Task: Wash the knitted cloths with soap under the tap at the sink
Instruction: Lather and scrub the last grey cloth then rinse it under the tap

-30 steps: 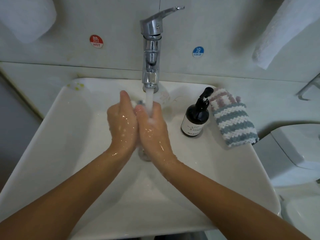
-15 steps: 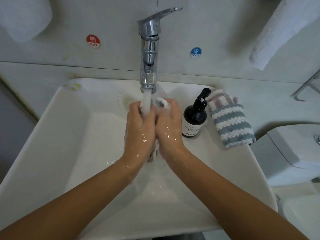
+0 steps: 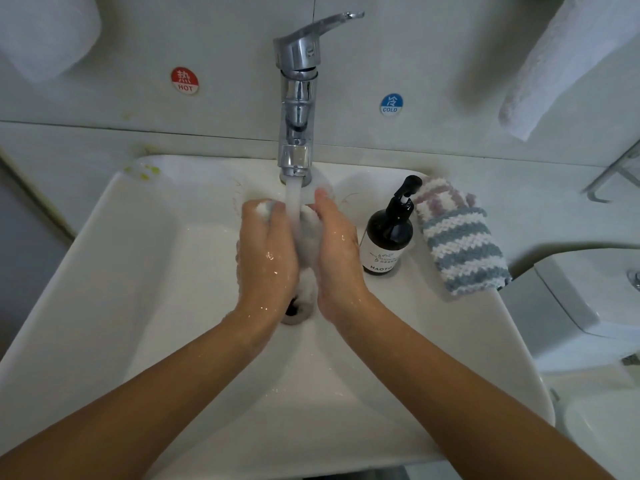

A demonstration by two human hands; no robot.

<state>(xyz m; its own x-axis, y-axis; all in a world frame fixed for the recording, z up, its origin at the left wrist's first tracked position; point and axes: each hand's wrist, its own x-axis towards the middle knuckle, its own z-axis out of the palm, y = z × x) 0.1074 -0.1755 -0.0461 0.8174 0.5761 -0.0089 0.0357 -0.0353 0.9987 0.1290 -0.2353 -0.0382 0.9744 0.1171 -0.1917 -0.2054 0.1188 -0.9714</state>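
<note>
While water blurs it, both hands' fingers (image 3: 263, 216) clamp the mostly hidden sudsy cloth (image 3: 308, 237).

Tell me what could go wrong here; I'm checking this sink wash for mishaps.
1. The right hand works close beside the soap bottle on the sink rim; an elbow swing might topple it.
2. The tap stream hits the sudsy cloth pressed between both hands, so spray may wet the striped cloth lying nearby.

Bathroom: sink (image 3: 104, 258), tap (image 3: 296, 98), towels (image 3: 568, 64)
</note>
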